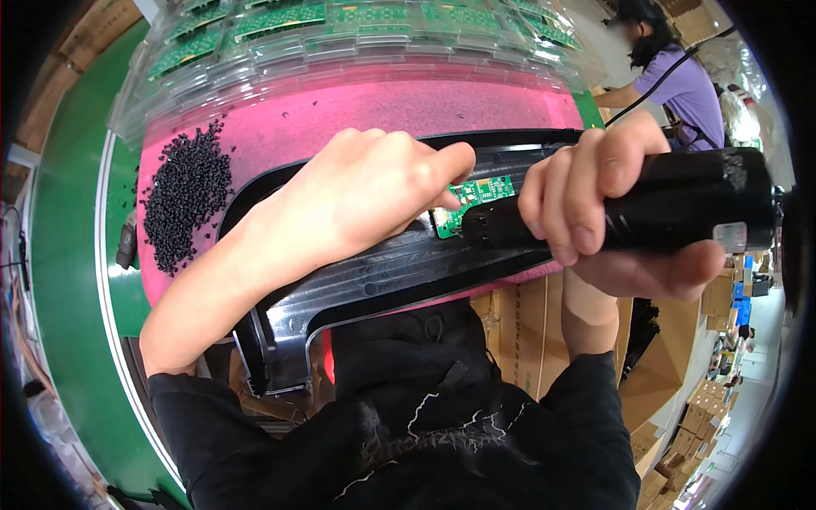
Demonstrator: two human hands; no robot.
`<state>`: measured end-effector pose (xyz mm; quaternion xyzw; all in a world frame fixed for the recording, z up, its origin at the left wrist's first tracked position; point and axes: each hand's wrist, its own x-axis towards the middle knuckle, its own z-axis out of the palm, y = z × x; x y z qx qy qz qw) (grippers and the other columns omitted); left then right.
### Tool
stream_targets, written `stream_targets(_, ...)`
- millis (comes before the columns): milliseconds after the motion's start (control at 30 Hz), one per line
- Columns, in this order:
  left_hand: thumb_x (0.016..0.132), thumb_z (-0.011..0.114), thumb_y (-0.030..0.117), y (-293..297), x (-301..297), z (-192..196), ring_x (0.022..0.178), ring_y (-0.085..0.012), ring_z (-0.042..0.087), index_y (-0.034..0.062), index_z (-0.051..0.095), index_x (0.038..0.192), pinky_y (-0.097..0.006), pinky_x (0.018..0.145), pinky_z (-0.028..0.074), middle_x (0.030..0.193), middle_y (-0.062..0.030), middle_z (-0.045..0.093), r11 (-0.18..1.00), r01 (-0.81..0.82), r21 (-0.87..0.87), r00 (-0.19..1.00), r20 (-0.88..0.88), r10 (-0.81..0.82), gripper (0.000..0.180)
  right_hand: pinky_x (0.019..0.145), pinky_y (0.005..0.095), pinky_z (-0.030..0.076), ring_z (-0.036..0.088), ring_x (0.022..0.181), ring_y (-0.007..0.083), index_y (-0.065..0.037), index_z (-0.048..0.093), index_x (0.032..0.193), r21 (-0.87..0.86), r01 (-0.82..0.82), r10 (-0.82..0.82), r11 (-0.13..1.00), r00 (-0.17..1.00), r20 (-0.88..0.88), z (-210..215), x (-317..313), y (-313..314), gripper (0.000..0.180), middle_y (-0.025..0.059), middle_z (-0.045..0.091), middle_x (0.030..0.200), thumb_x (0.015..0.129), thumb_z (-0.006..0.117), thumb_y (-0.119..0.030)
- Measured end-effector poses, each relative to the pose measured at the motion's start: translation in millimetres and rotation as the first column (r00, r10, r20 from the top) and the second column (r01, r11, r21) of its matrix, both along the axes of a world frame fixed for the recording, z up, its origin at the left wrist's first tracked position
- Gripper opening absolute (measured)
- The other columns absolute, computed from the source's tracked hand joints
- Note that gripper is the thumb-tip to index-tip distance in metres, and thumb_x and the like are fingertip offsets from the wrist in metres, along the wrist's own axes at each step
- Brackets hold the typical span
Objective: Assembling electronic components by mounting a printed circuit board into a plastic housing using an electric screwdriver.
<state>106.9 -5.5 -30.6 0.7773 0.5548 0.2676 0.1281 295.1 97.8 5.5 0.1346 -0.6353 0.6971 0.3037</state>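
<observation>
One right hand (585,197) gripping one black power screwdriver (680,200) | one left hand (370,191) at one green circuit board (489,190), grip unclear | one black housing (365,270) beneath | one heap of small black pieces (187,200)

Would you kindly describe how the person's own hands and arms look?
The left hand and right hand are bare, no gloves or rings showing. Both forearms emerge from short black sleeves; the shirt has pale jagged lines.
</observation>
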Motion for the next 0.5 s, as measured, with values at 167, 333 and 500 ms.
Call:
stream_targets(167, 0.088, 0.066, 0.013, 1, 0, -6, 0.074, -0.0362, 0.066, 0.0065, 0.058, 0.101, -0.045, 0.059, 0.051, 0.078, -0.0123, 0.067, 0.995, -0.049, 0.088, 0.999, -0.005, 0.050, 0.016, 0.050, 0.0254, 0.042, 0.052, 0.049, 0.0110, -0.006, 0.048, 0.105, -0.088, 0.023, -0.023, 0.996, 1.000, 0.002, -11, -5, -6, 0.070, 0.0005, 0.056, 0.071, 0.079, 0.067, -0.068)
stream_targets(333, 0.088, 0.063, 0.009, 0, 1, -4, 0.080, -0.0372, 0.065, 0.0055, 0.059, 0.104, -0.046, 0.062, 0.051, 0.088, -0.0153, 0.066, 0.994, -0.079, 0.079, 0.997, 0.007, 0.078, 0.017, 0.049, 0.0245, 0.041, 0.051, 0.052, 0.0107, -0.005, 0.049, 0.102, -0.015, -0.030, 0.031, 0.999, 0.997, 0.068, -9, -7, -5, 0.069, 0.0008, 0.055, 0.071, 0.076, 0.075, -0.063)
stream_targets(500, 0.080, 0.058, 0.001, -1, -2, -7, 0.080, -0.0375, 0.066, 0.0009, 0.056, 0.100, -0.046, 0.060, 0.052, 0.081, -0.0142, 0.064, 0.992, -0.045, 0.114, 0.999, 0.015, 0.043, 0.020, 0.047, 0.0224, 0.039, 0.051, 0.053, 0.0101, -0.005, 0.051, 0.100, -0.015, -0.123, 0.124, 0.992, 0.983, 0.137, -8, -18, -8, 0.075, 0.0007, 0.055, 0.071, 0.068, 0.078, -0.067)
